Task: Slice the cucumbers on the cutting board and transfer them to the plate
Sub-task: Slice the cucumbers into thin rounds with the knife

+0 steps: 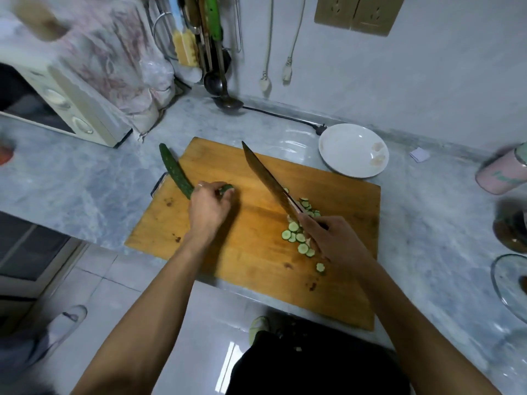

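A wooden cutting board (228,252) lies on the marble counter. A dark green cucumber (174,169) lies across the board's left corner, its far end sticking out over the counter. My left hand (209,206) grips its cut end, fingers curled round it. My right hand (330,238) holds the handle of a long knife (268,178), whose blade is raised and points away to the upper left. Several round cucumber slices (299,238) lie in a loose pile beside my right hand. A white plate (353,149) sits on the counter past the board's far right corner.
A microwave (57,104) stands at the left under a cloth. Ladles and utensils (216,67) hang at the back wall, with a black cord (279,116) along the counter. A pink can (504,172), a dark jar (510,229) and a glass lid (510,283) line the right edge.
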The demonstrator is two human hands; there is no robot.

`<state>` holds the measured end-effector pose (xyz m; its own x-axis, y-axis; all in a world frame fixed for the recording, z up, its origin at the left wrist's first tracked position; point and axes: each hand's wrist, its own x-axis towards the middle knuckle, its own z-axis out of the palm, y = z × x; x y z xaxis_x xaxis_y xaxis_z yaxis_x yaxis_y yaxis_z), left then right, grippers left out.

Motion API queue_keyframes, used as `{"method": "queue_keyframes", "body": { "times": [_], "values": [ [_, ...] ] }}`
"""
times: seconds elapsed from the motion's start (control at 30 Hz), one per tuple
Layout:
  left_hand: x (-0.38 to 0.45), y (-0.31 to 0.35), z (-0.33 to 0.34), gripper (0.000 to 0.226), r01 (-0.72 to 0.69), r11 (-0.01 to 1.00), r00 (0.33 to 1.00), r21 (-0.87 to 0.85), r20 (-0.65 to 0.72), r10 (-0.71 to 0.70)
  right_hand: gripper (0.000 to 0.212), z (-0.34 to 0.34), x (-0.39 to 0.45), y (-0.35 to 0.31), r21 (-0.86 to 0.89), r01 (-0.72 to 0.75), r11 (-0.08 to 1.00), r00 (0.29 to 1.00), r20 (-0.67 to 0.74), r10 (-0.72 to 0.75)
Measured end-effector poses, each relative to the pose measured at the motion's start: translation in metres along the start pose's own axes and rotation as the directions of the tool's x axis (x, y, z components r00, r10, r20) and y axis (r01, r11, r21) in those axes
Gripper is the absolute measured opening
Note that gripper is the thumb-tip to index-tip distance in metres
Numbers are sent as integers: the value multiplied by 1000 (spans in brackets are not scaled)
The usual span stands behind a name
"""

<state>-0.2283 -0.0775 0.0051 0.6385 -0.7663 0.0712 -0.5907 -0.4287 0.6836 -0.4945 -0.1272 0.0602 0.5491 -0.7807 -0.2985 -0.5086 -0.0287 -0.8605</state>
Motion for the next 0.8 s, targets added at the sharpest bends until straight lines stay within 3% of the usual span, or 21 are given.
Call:
{"method": "queue_keyframes", "body": {
  "times": [0.2, 0.33, 0.5, 0.7, 0.8],
  "values": [
    [102, -22, -12, 17, 38, 987, 994, 158, 93, -53, 53, 2, 36, -19, -105, 9, 994, 999, -53, -15],
    [138, -28, 0, 24, 59, 983, 991, 175, 112, -80, 58, 8, 48, -27, -146, 0, 989, 997, -76, -11],
    [134, -26, 11, 27, 114, 981, 975, 155, 173, -141, 58, 12, 52, -34, -139, -5, 990, 998, -60, -3],
    [97, -23, -14, 46, 26, 999, 992, 42, 121, -31, 59, 15, 48, -24, -145, -5, 989, 999, -50, -2],
    [69, -29, -37, 41, -107, 990, 940, 91, 332, 72, 68, 14, 40, -14, -141, -20, 990, 999, -46, 13]
  ]
}}
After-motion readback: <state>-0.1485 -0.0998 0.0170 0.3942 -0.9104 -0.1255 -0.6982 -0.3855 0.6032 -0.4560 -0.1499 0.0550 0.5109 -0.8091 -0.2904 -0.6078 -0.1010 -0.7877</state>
